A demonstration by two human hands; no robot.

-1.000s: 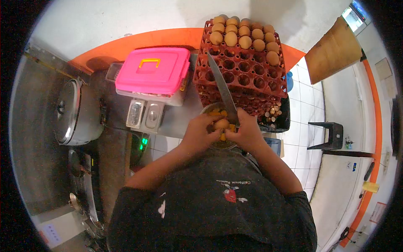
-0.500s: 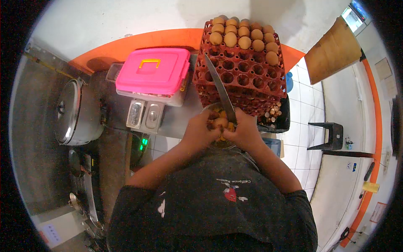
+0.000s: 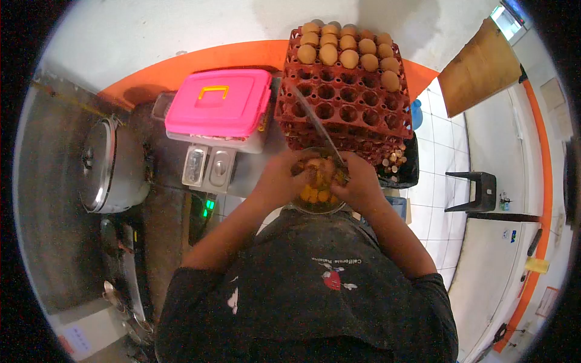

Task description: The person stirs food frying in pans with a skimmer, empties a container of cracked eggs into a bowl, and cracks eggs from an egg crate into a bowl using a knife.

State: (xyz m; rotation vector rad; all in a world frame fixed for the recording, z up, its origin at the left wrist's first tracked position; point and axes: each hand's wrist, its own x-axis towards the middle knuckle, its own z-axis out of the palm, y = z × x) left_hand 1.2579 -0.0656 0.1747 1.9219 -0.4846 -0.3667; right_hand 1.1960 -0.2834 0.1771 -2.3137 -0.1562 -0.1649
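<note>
My right hand (image 3: 361, 181) is closed around a knife (image 3: 318, 121), whose long blade points up and to the left, across the edge of the egg trays. My left hand (image 3: 279, 180) has its fingers curled on a brown egg (image 3: 316, 164) above a bowl (image 3: 321, 210) close to my body. Whether the egg's shell is split is too blurred to tell. Several yellow yolks (image 3: 313, 195) lie in the bowl. Just beyond my hands rises a stack of red egg trays (image 3: 339, 130), its top one bearing rows of brown eggs (image 3: 349, 58) at the far end.
Left of the trays stands a container with a pink lid (image 3: 221, 103), with small metal tins (image 3: 219, 169) before it. A large pot (image 3: 115, 163) is further left. A black bin (image 3: 407, 172) with eggshells sits right of the stack, and a black stool (image 3: 481, 192) stands on the tiled floor.
My hands have moved slightly apart, baring more of the yolks in the bowl. The knife blade has turned edge-on and looks thinner. My left hand has shifted a little left and up.
</note>
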